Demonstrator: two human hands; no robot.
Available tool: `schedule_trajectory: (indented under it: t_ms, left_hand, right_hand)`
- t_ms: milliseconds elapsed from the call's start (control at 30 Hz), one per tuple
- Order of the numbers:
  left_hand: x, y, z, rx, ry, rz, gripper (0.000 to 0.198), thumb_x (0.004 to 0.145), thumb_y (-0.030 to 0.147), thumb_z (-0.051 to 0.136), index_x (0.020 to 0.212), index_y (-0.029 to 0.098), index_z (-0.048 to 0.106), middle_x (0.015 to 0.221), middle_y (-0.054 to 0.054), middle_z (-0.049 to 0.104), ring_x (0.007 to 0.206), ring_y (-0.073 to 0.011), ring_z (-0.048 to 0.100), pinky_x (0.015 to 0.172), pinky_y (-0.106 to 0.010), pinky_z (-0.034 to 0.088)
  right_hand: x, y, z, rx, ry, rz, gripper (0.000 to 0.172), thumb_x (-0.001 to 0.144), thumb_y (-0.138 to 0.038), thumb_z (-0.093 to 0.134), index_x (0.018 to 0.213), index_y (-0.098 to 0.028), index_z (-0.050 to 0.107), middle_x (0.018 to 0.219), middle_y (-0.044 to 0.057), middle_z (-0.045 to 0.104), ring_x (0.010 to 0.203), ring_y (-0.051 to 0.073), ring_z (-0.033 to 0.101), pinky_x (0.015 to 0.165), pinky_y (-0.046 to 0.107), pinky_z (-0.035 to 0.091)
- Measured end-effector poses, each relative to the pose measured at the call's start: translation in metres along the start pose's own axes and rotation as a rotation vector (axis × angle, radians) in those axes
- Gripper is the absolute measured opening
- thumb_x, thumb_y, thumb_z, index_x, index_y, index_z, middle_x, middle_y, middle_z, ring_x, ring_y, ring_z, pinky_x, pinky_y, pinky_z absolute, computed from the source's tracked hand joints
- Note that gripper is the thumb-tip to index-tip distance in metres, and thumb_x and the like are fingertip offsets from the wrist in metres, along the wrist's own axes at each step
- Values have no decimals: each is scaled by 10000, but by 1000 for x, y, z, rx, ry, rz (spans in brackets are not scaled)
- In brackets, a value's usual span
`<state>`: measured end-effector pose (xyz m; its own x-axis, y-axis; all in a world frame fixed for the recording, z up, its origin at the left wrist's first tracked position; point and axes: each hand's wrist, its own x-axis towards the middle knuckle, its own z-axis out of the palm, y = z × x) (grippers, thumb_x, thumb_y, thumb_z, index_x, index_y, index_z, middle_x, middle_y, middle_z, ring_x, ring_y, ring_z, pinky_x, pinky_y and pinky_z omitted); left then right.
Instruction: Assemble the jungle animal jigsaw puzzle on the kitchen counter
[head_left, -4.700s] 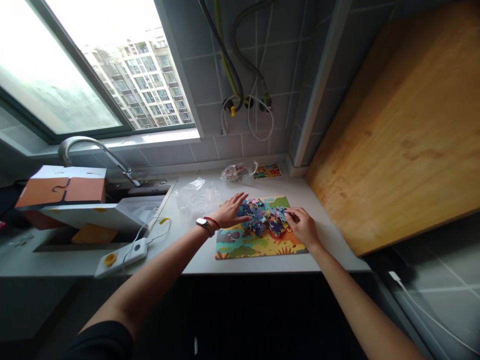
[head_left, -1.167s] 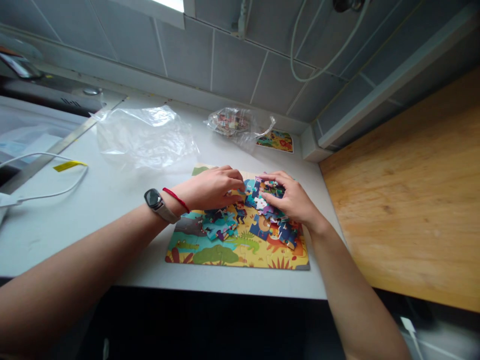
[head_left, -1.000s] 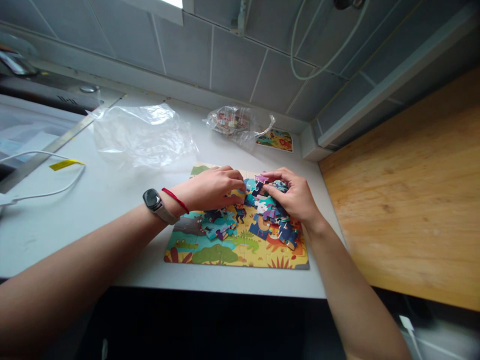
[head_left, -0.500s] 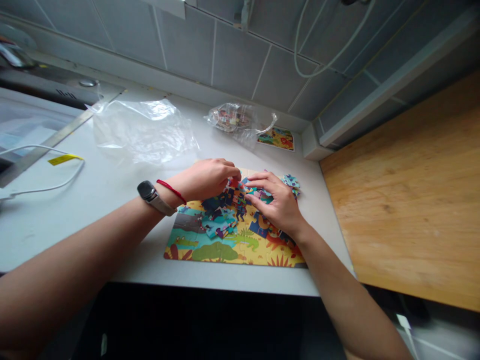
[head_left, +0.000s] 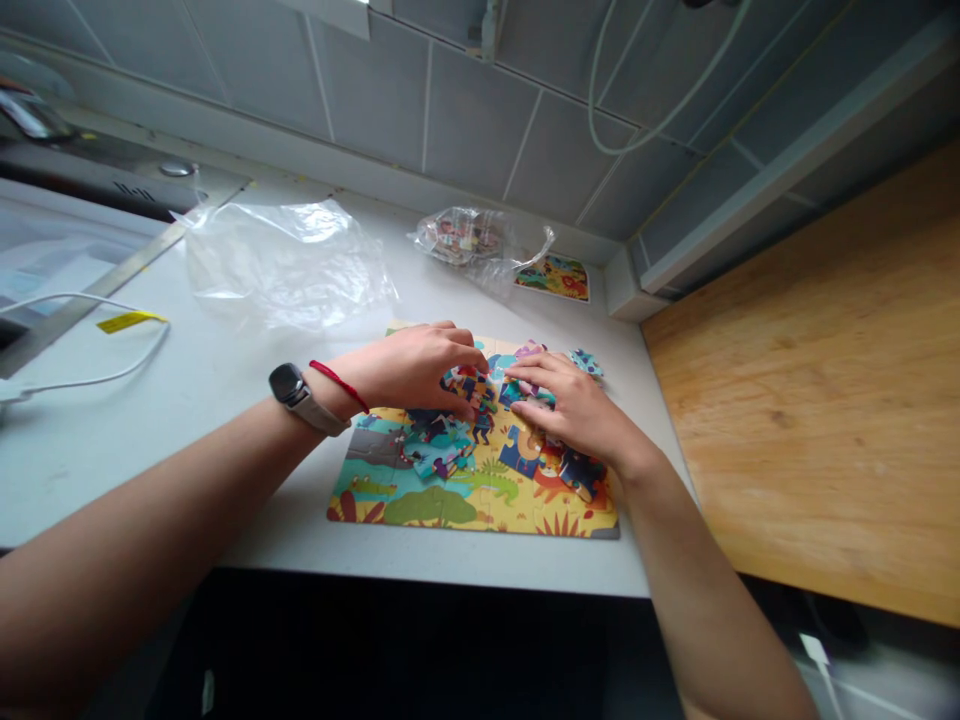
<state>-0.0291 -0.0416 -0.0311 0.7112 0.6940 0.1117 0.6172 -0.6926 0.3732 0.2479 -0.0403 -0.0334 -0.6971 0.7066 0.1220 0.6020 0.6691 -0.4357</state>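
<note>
A colourful animal puzzle board point(head_left: 431, 505) lies near the counter's front edge, with several loose pieces in small heaps on it. My left hand point(head_left: 442, 370) is over its upper middle, thumb and fingers apart around a heap of dark blue and red pieces point(head_left: 469, 382). Just right of it, my right hand point(head_left: 559, 395) is spread over teal and purple pieces, fingertips toward the left hand. Whether the fingertips touch pieces is hard to tell. Light blue pieces point(head_left: 439, 450) lie at the board's left middle, dark blue ones point(head_left: 581, 472) at its right.
Behind the board are a crumpled clear bag point(head_left: 292, 265), a clear bag with pieces inside point(head_left: 469, 238) and a small picture card point(head_left: 555, 276). A white cable point(head_left: 97, 379) lies at left. A wooden panel point(head_left: 817, 400) borders the counter point(head_left: 300, 540) on the right.
My left hand has opened, its thumb now apart from the fingers. My right hand has shifted slightly right, and more of the heap between the hands and the board's lower right corner shows.
</note>
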Motion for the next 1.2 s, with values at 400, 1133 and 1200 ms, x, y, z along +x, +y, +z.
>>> schedule_trajectory:
  t_ms: [400,1133,1200]
  left_hand:
    - [9,20,22,-28,94,70,274,973,443,691,1097,207,758,1059,-95,700,985,-242,633,921,-371,498]
    - [-16,-32,-31,-135,-177,-317,767,658,499,883,1363,285,668,1232,-73,728,1074,-267,695,877,-305,503]
    - [-18,-33,-32,-160,-186,-291,792,646,432,893,1385,285,646,1264,-76,714,1101,-268,688,890,-305,506]
  right_hand:
    - [-2,4,-11,22,57,68,488,886,-191,710,1372,-229,690,1386,114,693,1330,294,624,1144,504,501]
    - [1,-29,1,69,20,-141,356,977,-323,693,1329,-267,691,1344,106,681,1294,285,614,1160,548,473]
    - [2,-37,8,91,-64,-205,426,968,-344,714,1383,-262,664,1435,123,639,1366,293,572,1177,539,468]
